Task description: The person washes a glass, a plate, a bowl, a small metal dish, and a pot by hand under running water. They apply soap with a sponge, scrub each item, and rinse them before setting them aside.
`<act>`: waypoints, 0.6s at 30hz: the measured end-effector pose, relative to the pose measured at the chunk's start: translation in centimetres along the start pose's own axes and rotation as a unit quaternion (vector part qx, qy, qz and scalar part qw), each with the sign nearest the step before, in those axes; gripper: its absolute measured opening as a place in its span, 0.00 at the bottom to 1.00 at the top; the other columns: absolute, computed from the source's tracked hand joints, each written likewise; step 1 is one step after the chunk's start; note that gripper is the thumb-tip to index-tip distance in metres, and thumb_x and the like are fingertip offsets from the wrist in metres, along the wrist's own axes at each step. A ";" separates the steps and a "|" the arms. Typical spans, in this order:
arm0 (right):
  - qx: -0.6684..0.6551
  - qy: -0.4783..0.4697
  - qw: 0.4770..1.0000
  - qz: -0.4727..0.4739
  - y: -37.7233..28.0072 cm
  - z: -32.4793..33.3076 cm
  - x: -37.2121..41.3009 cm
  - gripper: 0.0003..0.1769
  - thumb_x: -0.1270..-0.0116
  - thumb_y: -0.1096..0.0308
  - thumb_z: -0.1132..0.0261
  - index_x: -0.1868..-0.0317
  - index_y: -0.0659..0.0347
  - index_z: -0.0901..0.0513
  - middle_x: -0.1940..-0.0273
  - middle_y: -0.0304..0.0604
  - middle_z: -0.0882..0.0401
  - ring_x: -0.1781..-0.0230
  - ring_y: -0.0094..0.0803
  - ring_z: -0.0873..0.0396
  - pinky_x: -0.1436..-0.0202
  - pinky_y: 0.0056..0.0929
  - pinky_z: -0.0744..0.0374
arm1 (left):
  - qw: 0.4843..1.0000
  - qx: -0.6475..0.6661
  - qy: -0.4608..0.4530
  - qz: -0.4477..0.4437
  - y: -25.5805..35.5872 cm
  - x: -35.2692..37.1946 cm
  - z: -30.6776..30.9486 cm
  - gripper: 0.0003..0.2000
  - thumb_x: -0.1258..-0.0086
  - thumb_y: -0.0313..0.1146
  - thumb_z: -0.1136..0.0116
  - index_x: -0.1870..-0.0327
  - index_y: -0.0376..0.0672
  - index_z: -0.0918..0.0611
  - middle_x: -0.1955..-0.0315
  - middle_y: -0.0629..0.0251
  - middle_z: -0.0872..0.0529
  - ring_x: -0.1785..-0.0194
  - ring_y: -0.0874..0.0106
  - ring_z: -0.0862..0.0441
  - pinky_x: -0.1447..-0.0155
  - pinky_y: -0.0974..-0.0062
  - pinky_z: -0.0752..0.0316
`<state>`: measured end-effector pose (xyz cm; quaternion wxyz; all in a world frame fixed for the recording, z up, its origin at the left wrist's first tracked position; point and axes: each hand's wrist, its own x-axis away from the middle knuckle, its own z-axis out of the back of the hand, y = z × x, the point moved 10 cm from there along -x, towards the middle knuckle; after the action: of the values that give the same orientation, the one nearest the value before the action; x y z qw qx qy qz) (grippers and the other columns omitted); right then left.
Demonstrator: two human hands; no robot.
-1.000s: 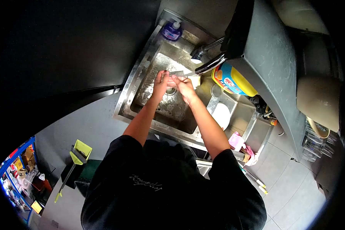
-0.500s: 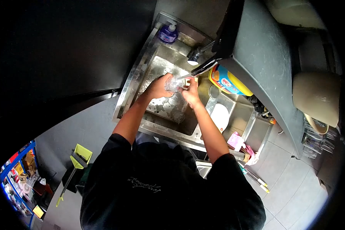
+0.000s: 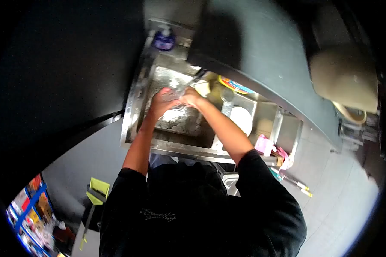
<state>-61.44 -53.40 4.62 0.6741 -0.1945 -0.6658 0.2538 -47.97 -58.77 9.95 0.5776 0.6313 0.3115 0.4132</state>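
Above the large basin of the steel sink [image 3: 184,140], my left hand [image 3: 161,103] is closed around a clear glass [image 3: 170,95], with the thumb spread along its side. My right hand [image 3: 193,97] curls against the same glass from the other side; motion blur softens its fingertips. The glass is tilted, and its outline is faint. A dark faucet spout [image 3: 198,76] points down just beyond my right hand. Close to that hand, on the far side, is a pale yellow block [image 3: 203,88]. Wet patches shine on the basin floor below.
A purple pump bottle [image 3: 164,39] stands at the sink's back corner. A grey panel [image 3: 261,55] overhangs the right, partly covering a yellow-and-blue container [image 3: 236,85]. Right of the basin are a white plate [image 3: 241,121] and pink gloves [image 3: 265,144]. A green dustpan [image 3: 99,188] is at lower left.
The camera view has shifted, and the overhanging panel covers more of the faucet and container. Both hands have drawn closer together around the glass, which stays in my left hand.
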 end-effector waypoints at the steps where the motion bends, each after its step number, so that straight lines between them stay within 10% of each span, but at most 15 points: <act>1: -0.026 0.015 1.000 0.003 0.0 -0.2 0.5 0.08 0.33 0.68 0.40 0.59 0.63 0.17 0.76 0.34 0.25 0.83 0.13 0.38 0.85 0.13 0.45 | 0.998 0.048 -0.024 0.012 -0.3 0.1 -0.9 0.23 0.42 0.39 0.25 0.48 0.43 0.21 0.60 0.69 0.14 0.57 0.76 0.19 0.55 0.77 0.22; 3: -0.059 -0.039 0.996 -0.045 0.0 -1.5 2.1 0.12 0.32 0.68 0.42 0.55 0.66 0.17 0.76 0.35 0.25 0.84 0.14 0.38 0.85 0.13 0.44 | 0.967 0.101 0.074 0.223 -2.0 1.2 0.4 0.21 0.33 0.49 0.35 0.49 0.44 0.21 0.56 0.68 0.15 0.57 0.74 0.19 0.58 0.79 0.23; 6: -0.426 -0.211 0.873 -0.108 3.0 -5.6 -1.0 0.12 0.32 0.70 0.43 0.55 0.68 0.17 0.74 0.37 0.22 0.84 0.19 0.32 0.86 0.14 0.40 | 0.917 0.274 0.214 0.198 -4.3 1.3 0.4 0.25 0.32 0.57 0.42 0.47 0.46 0.22 0.53 0.69 0.19 0.54 0.74 0.22 0.60 0.74 0.26; 10: -0.018 0.116 0.991 0.062 -1.1 2.3 0.5 0.15 0.38 0.74 0.41 0.51 0.66 0.17 0.68 0.43 0.18 0.72 0.30 0.16 0.85 0.17 0.33 | 0.862 0.276 0.087 0.416 -10.2 1.0 -1.9 0.25 0.35 0.60 0.41 0.44 0.55 0.22 0.48 0.70 0.21 0.51 0.72 0.23 0.55 0.72 0.28; 11: 0.100 0.137 0.985 0.037 -1.8 3.0 1.3 0.16 0.36 0.75 0.41 0.48 0.64 0.18 0.69 0.42 0.19 0.78 0.25 0.21 0.87 0.17 0.36 | 0.873 0.292 0.083 0.382 -9.6 0.8 -1.8 0.25 0.34 0.59 0.41 0.44 0.55 0.22 0.49 0.69 0.21 0.51 0.71 0.23 0.54 0.71 0.27; 14: -0.333 -0.014 0.938 -0.095 3.5 -1.8 0.6 0.08 0.28 0.69 0.43 0.57 0.60 0.18 0.77 0.33 0.28 0.88 0.16 0.40 0.89 0.17 0.43 | 0.931 0.276 0.122 0.204 -6.2 -0.5 -0.3 0.22 0.31 0.54 0.41 0.45 0.49 0.21 0.51 0.68 0.19 0.49 0.69 0.22 0.51 0.70 0.26; 15: -0.360 -0.205 0.907 -0.079 1.6 -4.6 1.9 0.10 0.25 0.64 0.43 0.62 0.60 0.20 0.79 0.30 0.30 0.88 0.15 0.39 0.89 0.14 0.45 | 0.957 0.213 0.174 0.097 -3.5 -0.6 0.9 0.20 0.30 0.50 0.41 0.47 0.44 0.20 0.52 0.67 0.18 0.49 0.68 0.22 0.49 0.70 0.26; 18: -0.371 -0.191 0.903 -0.102 0.3 -5.9 3.3 0.13 0.27 0.61 0.38 0.66 0.61 0.22 0.81 0.30 0.32 0.88 0.14 0.39 0.89 0.13 0.45 | 0.966 0.066 0.245 -0.051 -1.7 -0.9 3.2 0.17 0.29 0.45 0.40 0.51 0.40 0.19 0.57 0.64 0.17 0.51 0.70 0.22 0.49 0.68 0.25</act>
<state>-55.68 -50.76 6.82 0.4352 -0.3099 -0.8438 -0.0494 -45.43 -60.83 8.12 0.4609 0.5310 0.5021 0.5035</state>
